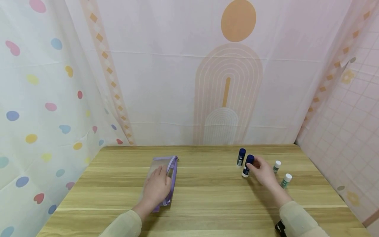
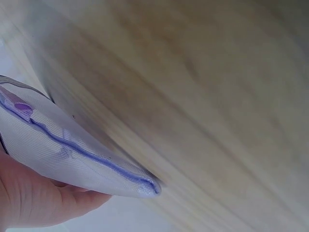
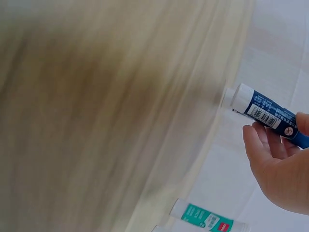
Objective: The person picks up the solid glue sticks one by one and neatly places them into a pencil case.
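A pale mesh zip pouch with purple trim [image 1: 173,179] lies on the left part of the table. My left hand [image 1: 158,186] rests on top of it with fingers extended; the left wrist view shows the thumb along the pouch [image 2: 96,159]. On the right, my right hand [image 1: 264,171] pinches a dark blue glue stick [image 1: 247,166] between thumb and fingers, its cap upward. The right wrist view shows the held glue stick's [image 3: 270,113] white base and barcode. Just behind it stands a second dark blue glue stick [image 1: 241,157].
Two green glue sticks with white caps stand right of my right hand, one farther back [image 1: 277,166] and one nearer [image 1: 286,180]. A black object [image 1: 280,227], partly hidden by the right sleeve, lies at the near edge. Patterned curtains [image 1: 160,82] surround the wooden table [image 1: 207,197].
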`<state>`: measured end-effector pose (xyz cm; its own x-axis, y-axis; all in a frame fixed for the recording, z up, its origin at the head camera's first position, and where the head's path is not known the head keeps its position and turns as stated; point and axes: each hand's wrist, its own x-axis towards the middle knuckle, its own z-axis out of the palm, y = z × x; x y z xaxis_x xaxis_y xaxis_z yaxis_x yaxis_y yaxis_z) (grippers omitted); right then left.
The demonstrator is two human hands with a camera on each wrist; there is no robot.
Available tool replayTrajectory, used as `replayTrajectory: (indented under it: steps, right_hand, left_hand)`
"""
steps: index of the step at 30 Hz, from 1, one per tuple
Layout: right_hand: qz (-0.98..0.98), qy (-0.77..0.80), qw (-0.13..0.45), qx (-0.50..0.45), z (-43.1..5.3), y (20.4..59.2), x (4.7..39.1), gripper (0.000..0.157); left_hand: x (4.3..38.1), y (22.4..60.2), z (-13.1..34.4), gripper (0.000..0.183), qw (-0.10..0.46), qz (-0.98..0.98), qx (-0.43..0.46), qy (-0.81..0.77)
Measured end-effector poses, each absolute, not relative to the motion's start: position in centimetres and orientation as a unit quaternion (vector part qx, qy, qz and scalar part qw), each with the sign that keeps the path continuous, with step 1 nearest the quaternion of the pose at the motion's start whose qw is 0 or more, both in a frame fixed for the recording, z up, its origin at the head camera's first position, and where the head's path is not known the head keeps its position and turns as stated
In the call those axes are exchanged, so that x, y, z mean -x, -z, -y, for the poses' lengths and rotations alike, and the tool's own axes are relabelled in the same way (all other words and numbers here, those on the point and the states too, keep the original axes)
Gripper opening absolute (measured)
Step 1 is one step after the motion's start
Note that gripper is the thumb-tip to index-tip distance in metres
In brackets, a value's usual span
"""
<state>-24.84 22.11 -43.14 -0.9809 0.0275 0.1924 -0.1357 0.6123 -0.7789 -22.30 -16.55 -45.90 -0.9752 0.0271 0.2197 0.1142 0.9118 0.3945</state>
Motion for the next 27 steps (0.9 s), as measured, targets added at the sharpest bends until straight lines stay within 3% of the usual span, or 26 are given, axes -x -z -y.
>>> replayTrajectory:
  steps: [27]
  right_hand:
    - [0.800,-0.598,0.034,-0.035,-14.5,43.0,25.2,0.030]
  left_hand:
    - [22.2,45.7,16.5,0.054,0.116,0.969,0.042,0.216]
